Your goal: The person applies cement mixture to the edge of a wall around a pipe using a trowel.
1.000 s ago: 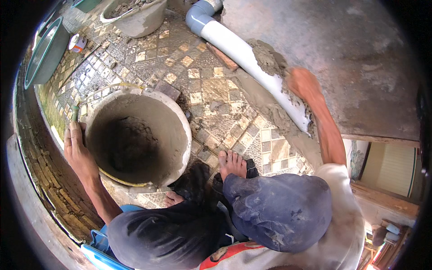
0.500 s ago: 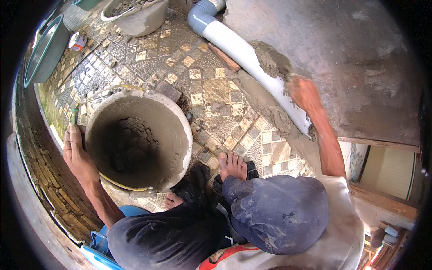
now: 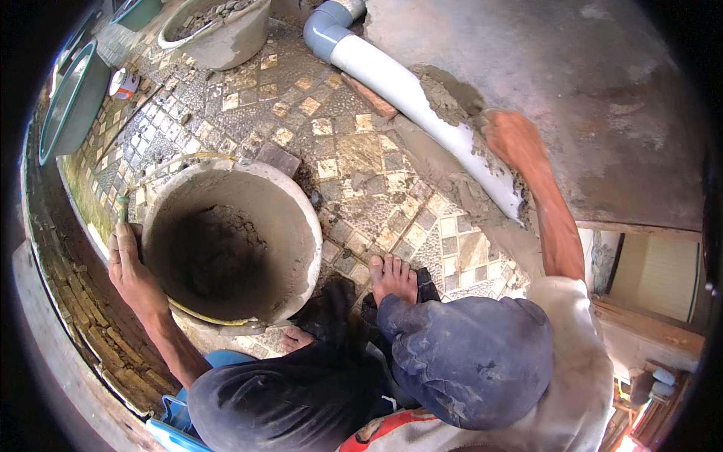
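My left hand (image 3: 135,264) is closed around the green-gripped handle (image 3: 123,207) of a round bucket (image 3: 306,226), beside its left rim. Grey wet mortar (image 3: 226,245) lies in the bottom of the bucket. On the right, my right hand (image 3: 518,142) is curled next to a white plastic pipe (image 3: 399,90). Grey mortar (image 3: 444,98) is packed along the pipe's upper side, up to my right fingers. Whatever those fingers hold, if anything, is hidden.
A grey elbow joint (image 3: 327,32) caps the pipe's far end. Another mortar-coated basin (image 3: 233,41) stands at the back, with a green tub (image 3: 75,109) and a small white container (image 3: 124,84) at far left. A brick piece (image 3: 369,96) lies against the pipe on the tiled floor.
The view has shifted slightly. My right hand has moved a little up and away from the pipe along the mortar. My left hand stays at the bucket handle.
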`<state>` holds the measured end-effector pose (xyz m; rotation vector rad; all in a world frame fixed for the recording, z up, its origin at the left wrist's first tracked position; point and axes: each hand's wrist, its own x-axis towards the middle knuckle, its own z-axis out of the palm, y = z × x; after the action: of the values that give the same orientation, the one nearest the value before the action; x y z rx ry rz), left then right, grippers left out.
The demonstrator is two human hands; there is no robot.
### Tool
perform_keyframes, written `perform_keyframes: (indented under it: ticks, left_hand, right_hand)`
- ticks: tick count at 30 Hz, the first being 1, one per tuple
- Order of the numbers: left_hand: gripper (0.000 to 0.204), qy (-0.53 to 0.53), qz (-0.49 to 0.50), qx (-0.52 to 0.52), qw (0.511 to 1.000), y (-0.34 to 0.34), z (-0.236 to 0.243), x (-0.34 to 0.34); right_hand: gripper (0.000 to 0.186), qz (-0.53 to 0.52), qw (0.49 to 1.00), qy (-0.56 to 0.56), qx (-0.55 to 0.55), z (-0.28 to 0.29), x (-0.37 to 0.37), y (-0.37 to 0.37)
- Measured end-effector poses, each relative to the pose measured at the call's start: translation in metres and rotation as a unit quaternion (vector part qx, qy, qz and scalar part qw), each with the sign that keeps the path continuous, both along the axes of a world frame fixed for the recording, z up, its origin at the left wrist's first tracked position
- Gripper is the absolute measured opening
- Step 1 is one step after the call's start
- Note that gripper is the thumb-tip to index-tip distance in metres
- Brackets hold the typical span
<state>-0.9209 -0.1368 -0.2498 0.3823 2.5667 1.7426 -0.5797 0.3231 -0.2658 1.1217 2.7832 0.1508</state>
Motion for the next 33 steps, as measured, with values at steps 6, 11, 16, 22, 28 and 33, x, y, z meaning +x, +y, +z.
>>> perform_keyframes:
  ticks: [6,11,16,22,28,33]
  left_hand:
    - [0.04,0.002,-0.021,0.018,1.0,0.008,-0.007,0.0]
    - [0.038,-0.027,-0.019,0.038,0.999,-0.009,-0.009,-0.003]
    - [0.038,-0.012,-0.002,0.028,1.0,-0.01,-0.013,-0.005]
    - [0.039,-0.002,-0.008,0.023,1.0,-0.002,-0.013,-0.004]
    - [0.039,-0.022,-0.022,0.028,0.999,0.001,-0.005,0.002]
    - [0.041,-0.013,-0.027,0.011,0.999,-0.009,-0.007,-0.002]
  right_hand:
    - [0.026,0.071,0.996,0.043,-0.027,-0.032,0.01,0.031]
    - [0.022,-0.025,0.992,0.119,-0.029,0.015,-0.01,-0.006]
    - [0.026,0.038,0.999,0.028,0.002,-0.029,0.042,0.017]
    - [0.026,0.017,0.999,0.051,0.005,-0.026,0.052,0.024]
    - [0.028,0.023,1.0,0.016,0.004,-0.037,0.062,0.033]
    - [0.028,0.087,0.996,0.018,0.027,-0.036,0.061,0.039]
